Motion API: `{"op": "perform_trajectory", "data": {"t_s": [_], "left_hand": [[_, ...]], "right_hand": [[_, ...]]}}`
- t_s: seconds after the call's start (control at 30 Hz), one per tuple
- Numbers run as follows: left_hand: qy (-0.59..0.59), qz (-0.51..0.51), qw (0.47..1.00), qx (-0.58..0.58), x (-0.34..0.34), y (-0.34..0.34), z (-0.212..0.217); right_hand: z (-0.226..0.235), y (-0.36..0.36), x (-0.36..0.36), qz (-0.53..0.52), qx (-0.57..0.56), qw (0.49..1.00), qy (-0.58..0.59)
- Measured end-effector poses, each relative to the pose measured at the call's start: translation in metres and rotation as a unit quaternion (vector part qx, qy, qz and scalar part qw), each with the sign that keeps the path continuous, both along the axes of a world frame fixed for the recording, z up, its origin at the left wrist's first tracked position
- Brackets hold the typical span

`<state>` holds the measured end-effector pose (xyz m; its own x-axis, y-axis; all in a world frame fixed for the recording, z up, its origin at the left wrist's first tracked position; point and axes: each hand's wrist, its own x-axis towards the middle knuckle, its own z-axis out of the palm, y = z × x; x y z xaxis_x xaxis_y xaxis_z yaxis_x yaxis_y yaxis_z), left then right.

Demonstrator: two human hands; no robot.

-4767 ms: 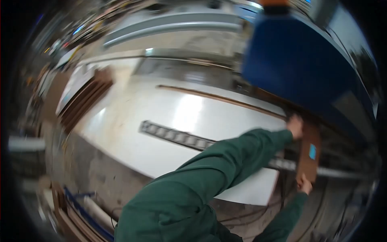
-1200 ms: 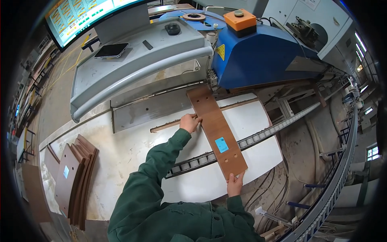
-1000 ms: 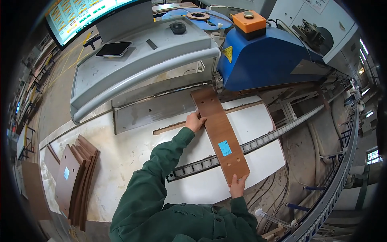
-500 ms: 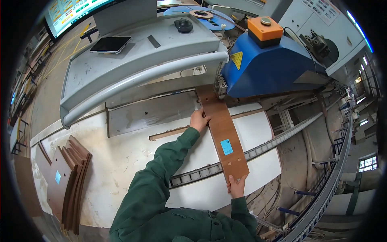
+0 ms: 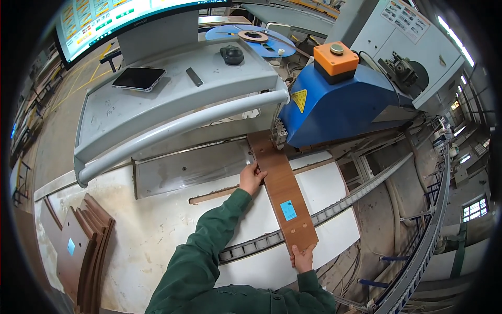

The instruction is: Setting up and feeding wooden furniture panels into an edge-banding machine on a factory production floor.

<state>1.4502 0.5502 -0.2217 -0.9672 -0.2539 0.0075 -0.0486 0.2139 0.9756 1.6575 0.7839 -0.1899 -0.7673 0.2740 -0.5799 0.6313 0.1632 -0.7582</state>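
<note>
A board [image 5: 278, 180] lies across the roller strip [image 5: 256, 244], stacked panels [image 5: 73, 256] to its left, a mouse [image 5: 231, 55] on the tray [image 5: 141, 110] beyond.

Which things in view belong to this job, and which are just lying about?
In the work:
board, left hand at its edge, right hand at its near end
roller track beneath it
blue machine
stacked boards, probably

Lying about, seemingly:
phone
mouse
dark strip

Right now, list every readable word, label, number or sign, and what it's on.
Monitor: writing, not quoted.
Blue label, held board: too small.
Second label, stacked board: too small.
Yellow triangle sign, blue housing: too small.
White notice, cabinet: too small.
Grey tray: faint scrawl, unclear.
</note>
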Motion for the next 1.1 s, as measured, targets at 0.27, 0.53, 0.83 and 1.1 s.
{"op": "perform_trajectory", "data": {"t_s": [0.27,0.53,0.83,1.1], "left_hand": [[0.017,-0.008,0.998,-0.065,-0.003,0.007,0.004],[0.029,-0.01,0.999,0.023,-0.017,-0.001,-0.044],[0.037,-0.012,0.999,-0.02,-0.011,0.0,-0.031],[0.027,-0.013,0.997,-0.071,-0.003,0.0,-0.004]], "right_hand": [[0.006,-0.001,0.0,-0.016,0.027,0.999,-0.007],[-0.006,0.002,-0.002,0.033,0.034,0.999,0.015],[0.005,-0.002,0.002,0.002,0.018,1.0,-0.005],[0.01,-0.004,-0.002,-0.003,0.0,1.0,-0.008]]}}
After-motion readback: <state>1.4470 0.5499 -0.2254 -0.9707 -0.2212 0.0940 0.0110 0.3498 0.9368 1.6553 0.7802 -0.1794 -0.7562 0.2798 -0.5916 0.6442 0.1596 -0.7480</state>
